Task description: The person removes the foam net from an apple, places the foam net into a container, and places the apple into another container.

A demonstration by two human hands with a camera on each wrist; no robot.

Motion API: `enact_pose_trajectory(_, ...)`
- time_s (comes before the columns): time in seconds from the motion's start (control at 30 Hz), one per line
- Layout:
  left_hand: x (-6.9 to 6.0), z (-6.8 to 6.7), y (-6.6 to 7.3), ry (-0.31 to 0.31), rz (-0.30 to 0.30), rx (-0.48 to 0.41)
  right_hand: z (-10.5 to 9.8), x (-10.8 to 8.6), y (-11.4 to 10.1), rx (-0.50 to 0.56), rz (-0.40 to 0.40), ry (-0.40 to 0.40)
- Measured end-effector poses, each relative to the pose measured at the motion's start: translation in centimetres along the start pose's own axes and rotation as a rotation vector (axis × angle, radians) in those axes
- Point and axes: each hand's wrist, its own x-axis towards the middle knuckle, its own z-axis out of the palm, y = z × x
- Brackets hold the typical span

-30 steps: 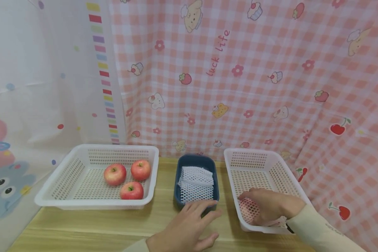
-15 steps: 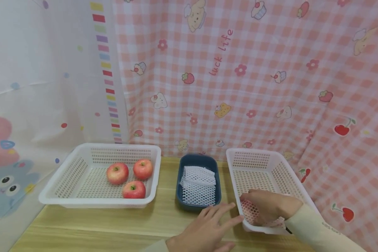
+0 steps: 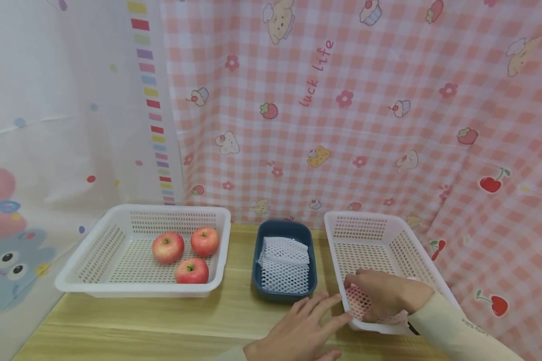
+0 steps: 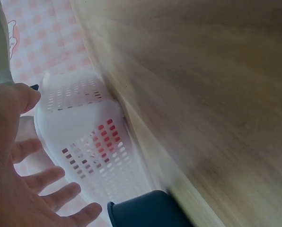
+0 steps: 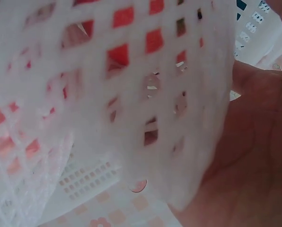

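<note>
My right hand (image 3: 381, 296) reaches down into the right white basket (image 3: 366, 218), its fingers curled round an apple in a white foam net (image 3: 358, 301). In the right wrist view, the foam net (image 5: 145, 71) fills much of the frame, with red skin showing through its holes. Beside it is a second netted red fruit (image 5: 13, 161). My left hand (image 3: 298, 328) is spread with relaxed fingers, its fingertips at the basket's near left rim, holding nothing. The left wrist view shows that palm (image 4: 18, 175) beside the basket wall (image 4: 79, 123).
Between the baskets stands a dark blue bin (image 3: 256, 265) holding white foam nets (image 3: 284, 271). At the left, another white basket (image 3: 131, 288) contains three bare apples (image 3: 168, 248). All stand on a wooden table (image 3: 162, 321), with a checked curtain (image 3: 275, 125) behind.
My left hand has moved right, from the front of the blue bin to the right basket's near left rim. The right hand stays in the basket around the netted apple.
</note>
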Motion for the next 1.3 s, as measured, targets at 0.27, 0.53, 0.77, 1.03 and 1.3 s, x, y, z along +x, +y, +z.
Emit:
enact_pose_trajectory(0.27, 0.0, 0.1, 0.2, -0.027, -0.003, -0.030, -0.1, -0.1, 0.1, 0.019, 0.014, -0.010)
enact_pose_trajectory(0.53, 0.1, 0.1, 0.3, -0.070, -0.009, -0.079, -0.9, -1.1, 0.5, 0.141, 0.012, 0.035)
enact_pose_trajectory(0.77, 0.0, -0.1, 0.1, -0.041, 0.000, -0.083, -2.8, -2.6, 0.2, 0.168, -0.018, 0.136)
enact_pose_trajectory(1.03, -0.5, -0.8, -0.5, -0.086, -0.055, -0.196, -4.6, -4.0, -2.0, 0.036, -0.086, 0.315)
enact_pose_trajectory(1.3, -3.5, -1.8, -2.6, 0.041, -0.120, -0.209, -4.1, -4.0, -5.8, 0.011, -0.252, 0.412)
